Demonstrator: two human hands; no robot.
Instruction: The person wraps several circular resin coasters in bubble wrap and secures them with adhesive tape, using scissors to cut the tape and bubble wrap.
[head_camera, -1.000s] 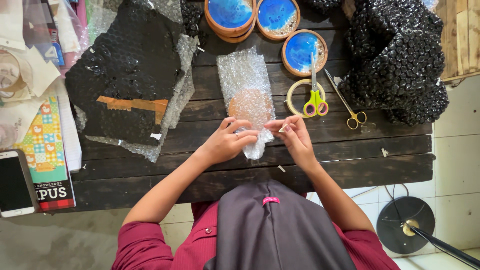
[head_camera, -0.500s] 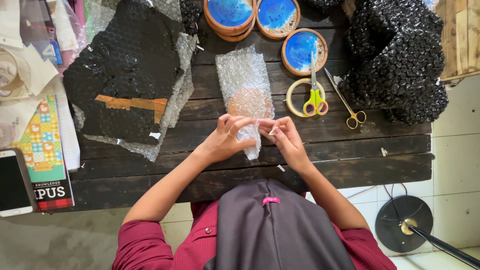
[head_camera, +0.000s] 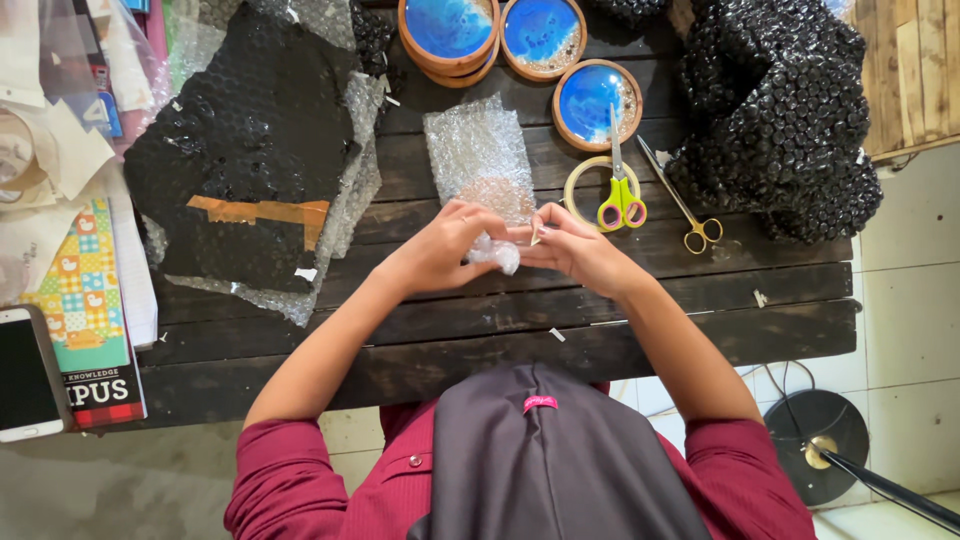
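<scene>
Both forearms reach from the near edge of the dark plank table (head_camera: 300, 345) toward its middle, elbows out, wrists angled inward so the two hands meet. The left hand (head_camera: 445, 245) is curled, its fingers bent and pressed together around the near end of a clear bubble wrap sheet (head_camera: 480, 160), pinching a crumpled fold of it between thumb and fingertips. The right hand (head_camera: 570, 245) faces it, just touching the same fold, its thumb and forefinger nipped together on a small pale scrap that is too small to make out; the other fingers are tucked loosely. The sheet runs from the hands away toward the far side, lying flat on the planks. Just right of it lies a roll of tape (head_camera: 590, 185) with yellow-handled scissors (head_camera: 620, 195) resting across it, and a slimmer pair of gold-handled scissors (head_camera: 685, 215) beside those. Farther off stand three round blue coasters (head_camera: 590, 100) with wooden rims. A black bubble wrap bundle (head_camera: 250, 170) lies to the left, another black heap (head_camera: 790, 120) to the right, and a phone (head_camera: 25, 375) at the near left edge.
</scene>
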